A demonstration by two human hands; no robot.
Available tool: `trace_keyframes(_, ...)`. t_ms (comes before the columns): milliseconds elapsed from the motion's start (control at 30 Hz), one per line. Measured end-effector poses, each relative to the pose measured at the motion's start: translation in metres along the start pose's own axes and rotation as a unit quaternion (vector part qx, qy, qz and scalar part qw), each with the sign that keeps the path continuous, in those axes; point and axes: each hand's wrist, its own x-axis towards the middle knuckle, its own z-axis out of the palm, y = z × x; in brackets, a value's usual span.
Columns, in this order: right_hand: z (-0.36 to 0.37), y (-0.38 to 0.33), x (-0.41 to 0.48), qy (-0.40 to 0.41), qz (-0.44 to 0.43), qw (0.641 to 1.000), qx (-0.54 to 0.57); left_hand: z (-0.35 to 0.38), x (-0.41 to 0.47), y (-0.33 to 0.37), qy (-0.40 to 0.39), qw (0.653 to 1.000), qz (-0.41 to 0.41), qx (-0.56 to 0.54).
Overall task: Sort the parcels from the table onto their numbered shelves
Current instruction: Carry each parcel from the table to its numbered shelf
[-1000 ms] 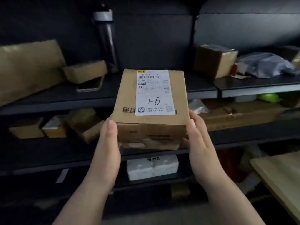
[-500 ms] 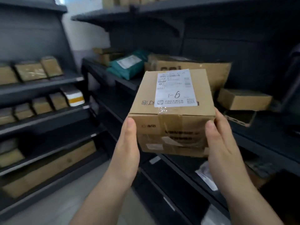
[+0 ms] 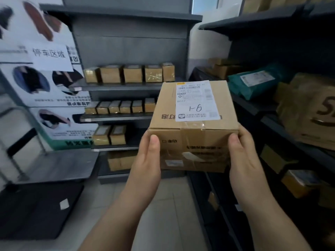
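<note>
Head view: a cardboard box is hanging in the air in the middle of the picture. It is being held between both hands in front of the shelves and is touching none of them. The left hand is gripping the box's left side, with its thumb lying up the near face. The right hand is gripping the right side the same way, its thumb pressing on the near right corner. The other fingers of both hands are going round behind the box and are hidden.

A white label is sitting on top of the box toward its right edge, showing a barcode and a handwritten mark that looks like "1-9". Clear tape is running down the near face.

Behind the box and to its left, a grey shelf unit is standing with rows of small parcels lined up on several levels. Just right of the box, a dark rack is running away from the camera. It is carrying a green bag near the box's far right corner and a big brown carton farther right.

Well left of the box, a white poster is hanging. Below it, a grey metal platform and a flat black case are lying. Under the box, pale floor tiles are showing
</note>
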Motion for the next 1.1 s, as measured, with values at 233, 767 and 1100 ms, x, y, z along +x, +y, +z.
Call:
trace_keyframes(233,0.073,0.01,0.036,-0.011,-0.035,0.999,0.023,-0.061,0.053,-0.017,0.012,1.0,0.003,0.015)
trace_keyframes(767,0.131,0.069,0.135,0.03,0.02,0.999,0.032,-0.09,0.158,-0.067,-0.045,0.997,-0.022,0.051)
trace_keyframes(1100,0.114,0.132,0.293,0.04,0.016,0.997,0.071,-0.019,0.301,-0.102,-0.052,0.991,-0.029,0.119)
